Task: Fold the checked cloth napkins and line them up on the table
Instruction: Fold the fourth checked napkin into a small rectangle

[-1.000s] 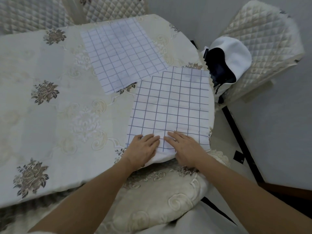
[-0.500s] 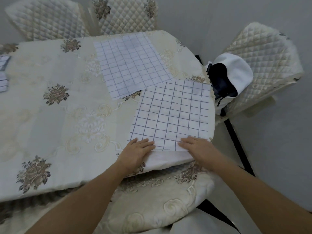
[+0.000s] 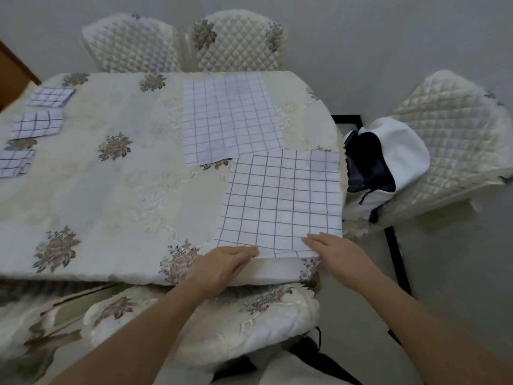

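Your left hand (image 3: 222,262) lies flat, fingers straight and together, pointing right, fingertips touching the near left corner of the near napkin (image 3: 280,204). Your right hand (image 3: 337,250) is flat too, fingers straight and pointing left, resting on the near right corner of the same cloth. Neither hand grips; both press down. That napkin is spread open on the near right part of the table (image 3: 111,190), its near edge at the table's edge and its right edge along the table's right side. A second open napkin (image 3: 230,120) lies farther back, just beside it; their corners meet or slightly overlap, cannot tell which. Three folded napkins sit in a column at the far left, well apart from the hands: the back one (image 3: 51,97), the middle one (image 3: 37,125), and the front one (image 3: 14,162), cut off by the frame. A cream floral tablecloth covers the table. Two quilted chairs (image 3: 236,40) stand behind the table, and a third chair (image 3: 455,129) to the right carries a white and dark bag (image 3: 388,162). A cushioned seat (image 3: 236,329) is tucked under the near edge below your wrists
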Demonstrator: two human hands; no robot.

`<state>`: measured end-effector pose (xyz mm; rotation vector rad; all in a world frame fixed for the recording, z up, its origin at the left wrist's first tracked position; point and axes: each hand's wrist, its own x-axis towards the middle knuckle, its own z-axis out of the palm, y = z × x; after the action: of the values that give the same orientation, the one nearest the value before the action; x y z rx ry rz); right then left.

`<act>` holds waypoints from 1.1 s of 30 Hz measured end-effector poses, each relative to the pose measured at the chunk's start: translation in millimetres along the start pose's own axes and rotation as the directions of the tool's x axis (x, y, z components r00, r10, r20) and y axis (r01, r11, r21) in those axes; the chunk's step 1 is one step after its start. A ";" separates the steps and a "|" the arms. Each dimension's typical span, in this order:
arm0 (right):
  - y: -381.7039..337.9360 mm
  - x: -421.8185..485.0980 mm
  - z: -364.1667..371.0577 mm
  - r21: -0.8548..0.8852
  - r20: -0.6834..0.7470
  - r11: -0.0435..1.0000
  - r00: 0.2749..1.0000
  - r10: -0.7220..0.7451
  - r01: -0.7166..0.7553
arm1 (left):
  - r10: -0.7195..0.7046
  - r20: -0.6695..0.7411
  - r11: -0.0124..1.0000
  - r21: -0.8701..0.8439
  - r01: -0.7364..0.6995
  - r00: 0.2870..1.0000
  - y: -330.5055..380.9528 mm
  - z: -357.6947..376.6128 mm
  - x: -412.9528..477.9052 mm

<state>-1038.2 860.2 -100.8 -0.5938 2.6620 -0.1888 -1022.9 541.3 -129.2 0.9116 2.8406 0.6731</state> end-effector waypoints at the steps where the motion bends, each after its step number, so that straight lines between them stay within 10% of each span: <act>1: 7.2 -2.1 -1.2 0.009 0.002 1.000 1.000 -0.004 0.004 | -0.027 0.009 1.000 -0.003 0.028 1.000 9.6 2.1 2.5; 18: 33.4 3.5 -15.8 -0.004 0.182 0.963 0.947 -0.265 0.270 | -0.329 0.227 0.938 -0.031 0.344 0.917 80.0 -27.1 -13.9; 33: 66.0 192.2 -102.4 -0.254 0.190 0.946 0.969 -0.155 0.201 | -0.434 0.062 0.901 0.021 0.434 0.899 -76.5 -53.2 128.1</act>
<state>-1264.6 840.8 -90.6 -0.8983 2.4861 0.1740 -1179.9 538.5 -107.6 0.2659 2.8358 0.5618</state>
